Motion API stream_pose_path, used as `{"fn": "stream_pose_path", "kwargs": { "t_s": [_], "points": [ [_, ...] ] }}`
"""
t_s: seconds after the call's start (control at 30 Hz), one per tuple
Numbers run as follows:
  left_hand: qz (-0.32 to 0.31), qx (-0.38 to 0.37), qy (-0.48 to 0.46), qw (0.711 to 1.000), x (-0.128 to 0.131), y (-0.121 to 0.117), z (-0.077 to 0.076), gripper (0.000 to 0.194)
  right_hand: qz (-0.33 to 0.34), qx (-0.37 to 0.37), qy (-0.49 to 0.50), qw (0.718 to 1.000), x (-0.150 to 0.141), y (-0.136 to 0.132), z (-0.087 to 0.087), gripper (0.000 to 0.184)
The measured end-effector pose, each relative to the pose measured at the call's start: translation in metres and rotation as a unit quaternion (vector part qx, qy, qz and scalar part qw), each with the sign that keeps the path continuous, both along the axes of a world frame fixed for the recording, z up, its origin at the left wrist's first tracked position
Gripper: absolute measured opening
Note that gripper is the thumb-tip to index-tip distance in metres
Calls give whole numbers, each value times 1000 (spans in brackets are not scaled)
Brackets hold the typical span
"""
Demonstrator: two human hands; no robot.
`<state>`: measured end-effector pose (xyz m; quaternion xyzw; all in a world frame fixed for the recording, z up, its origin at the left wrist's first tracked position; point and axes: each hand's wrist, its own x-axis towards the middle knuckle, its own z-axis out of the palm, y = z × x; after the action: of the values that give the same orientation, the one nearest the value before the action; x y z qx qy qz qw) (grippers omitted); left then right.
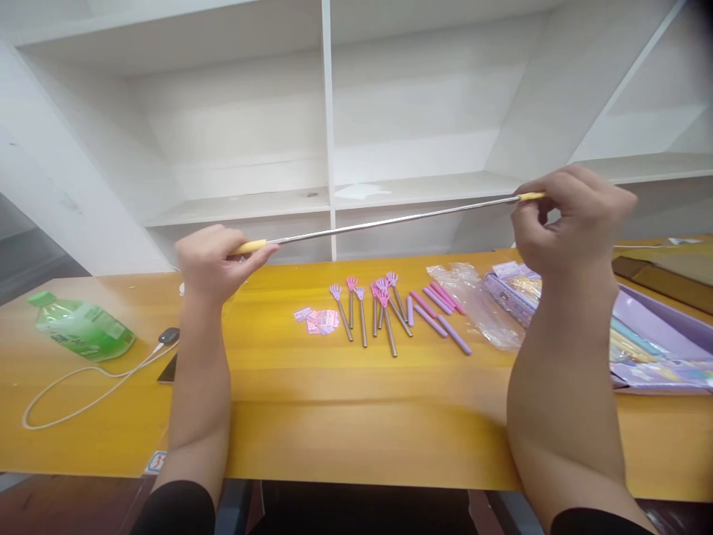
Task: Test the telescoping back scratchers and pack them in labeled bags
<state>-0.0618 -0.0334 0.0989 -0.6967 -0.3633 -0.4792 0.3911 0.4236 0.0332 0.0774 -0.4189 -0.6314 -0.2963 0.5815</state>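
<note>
A long telescopic metal rod point(390, 221) with yellow ends is stretched out level above the table. My left hand point(215, 260) pinches its left yellow end. My right hand point(568, 215) pinches the right yellow end, a little higher. Below the rod, on the wooden table point(345, 401), lie several small pink and purple hand-shaped scratchers point(370, 308) with short metal stems, and beside them several purple and pink sleeves point(440, 312).
A green bottle point(83, 327) lies on its side at the left, with a white cable point(94, 386) and a phone point(168, 368). Small pink labels point(320, 321) sit mid-table. Clear plastic bags point(479, 305) and purple boxes point(657, 342) fill the right. White shelves point(328, 134) stand behind.
</note>
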Motion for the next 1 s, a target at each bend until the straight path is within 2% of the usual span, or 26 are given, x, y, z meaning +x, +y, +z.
{"fn": "stream_pose_path", "kwargs": {
  "t_s": [0.13,0.23,0.37,0.5,0.57,0.67,0.8,0.9,1.0],
  "points": [
    [-7,-5,8,1000,-9,-4,3,52,31,33,-35,998,-5,-3,1,11],
    [-7,-5,6,1000,-4,-5,2,53,69,55,-66,994,-18,-8,1,13],
    [-13,5,2,1000,17,-1,-6,57,89,21,-82,992,-49,-17,-3,17],
    [-13,22,14,1000,33,4,-13,62,69,-34,-80,994,-71,-26,-5,18],
    [-15,20,15,1000,42,5,-17,62,63,-38,-90,993,-82,-31,-8,17],
    [-20,7,15,1000,60,5,-27,59,69,-29,-119,990,-109,-40,-17,15],
    [-39,-6,42,998,79,7,-39,55,71,-58,-154,984,-149,-49,-36,14],
    [-51,1,56,997,79,8,-40,53,82,-61,-164,981,-159,-50,-42,16],
    [-52,8,63,997,77,9,-39,52,99,-52,-171,979,-154,-52,-38,18]
  ]
}}
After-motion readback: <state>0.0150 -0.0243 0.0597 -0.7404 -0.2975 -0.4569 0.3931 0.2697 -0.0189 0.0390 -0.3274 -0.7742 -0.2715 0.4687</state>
